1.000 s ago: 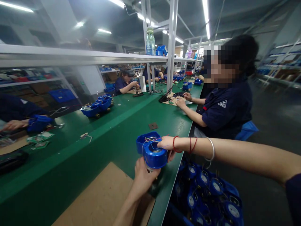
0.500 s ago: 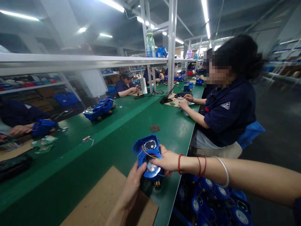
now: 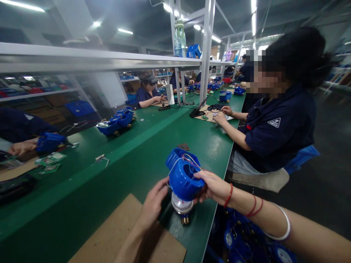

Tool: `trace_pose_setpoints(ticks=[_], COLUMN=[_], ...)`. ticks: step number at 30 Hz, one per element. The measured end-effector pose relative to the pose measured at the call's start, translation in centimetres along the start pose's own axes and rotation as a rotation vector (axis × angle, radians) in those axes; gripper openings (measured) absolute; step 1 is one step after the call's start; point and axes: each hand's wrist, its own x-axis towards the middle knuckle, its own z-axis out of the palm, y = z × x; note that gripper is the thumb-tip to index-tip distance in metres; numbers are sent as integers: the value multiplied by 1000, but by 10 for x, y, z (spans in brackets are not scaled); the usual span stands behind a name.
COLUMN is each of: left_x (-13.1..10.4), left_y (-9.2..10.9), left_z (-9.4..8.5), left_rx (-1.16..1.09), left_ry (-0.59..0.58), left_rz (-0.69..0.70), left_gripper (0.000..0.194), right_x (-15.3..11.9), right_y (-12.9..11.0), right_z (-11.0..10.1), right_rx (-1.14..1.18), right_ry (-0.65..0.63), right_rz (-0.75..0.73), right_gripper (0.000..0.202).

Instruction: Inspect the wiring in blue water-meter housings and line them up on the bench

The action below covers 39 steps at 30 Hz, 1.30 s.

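Note:
A blue plastic housing (image 3: pixel 185 180) with thin coloured wires is tilted up over the green table. My right hand (image 3: pixel 212 186) grips its right rim, thumb by the round opening. Under the housing shows a round meter body (image 3: pixel 181 204) with a clear top and a brass fitting, apart from the housing at its front. My left hand (image 3: pixel 153 201) is at the left side, fingers bent near the housing and meter; whether it grips either is unclear.
Brown cardboard (image 3: pixel 117 233) lies in front on the green table (image 3: pixel 131 160). A small brown plate (image 3: pixel 183 147) is beyond the housing. Blue housings (image 3: pixel 117 122) stand at the back left. A co-worker (image 3: pixel 282 120) sits at right, above a bin of meters (image 3: pixel 238 241).
The blue housing has been lifted and tilted off the meter body, which now shows beneath it. My right hand moved with the housing; my left hand's fingers came away from its front. The view shifted slightly.

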Motion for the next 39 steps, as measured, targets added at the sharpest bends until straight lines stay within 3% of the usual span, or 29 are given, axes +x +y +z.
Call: trace_pose_setpoints(ticks=[5, 9, 17, 20, 23, 30, 36, 39], left_x=[19, 33, 34, 31, 30, 30, 29, 30], left_y=[11, 25, 29, 21, 16, 24, 25, 27], left_z=[8, 16, -17, -20, -13, 15, 32, 37], left_rx=[287, 379, 122, 67, 71, 143, 167, 165], left_ry=[-73, -160, -263, -214, -115, 7, 33, -1], left_rz=[95, 68, -2, 10, 30, 94, 103, 121], left_gripper=[40, 16, 22, 22, 24, 32, 22, 19], right_x=[3, -1, -11, -9, -6, -5, 1, 1], right_y=[7, 6, 10, 17, 20, 15, 25, 30], right_z=[-24, -37, -49, -52, -53, -49, -27, -13], right_rx=[291, 500, 747, 770, 766, 629, 342, 208], right_ry=[-117, -215, -319, -344, -350, -223, 99, 209], right_rz=[12, 10, -72, -50, -23, -1, -155, -260], right_gripper=[45, 53, 48, 48, 51, 50, 36, 49])
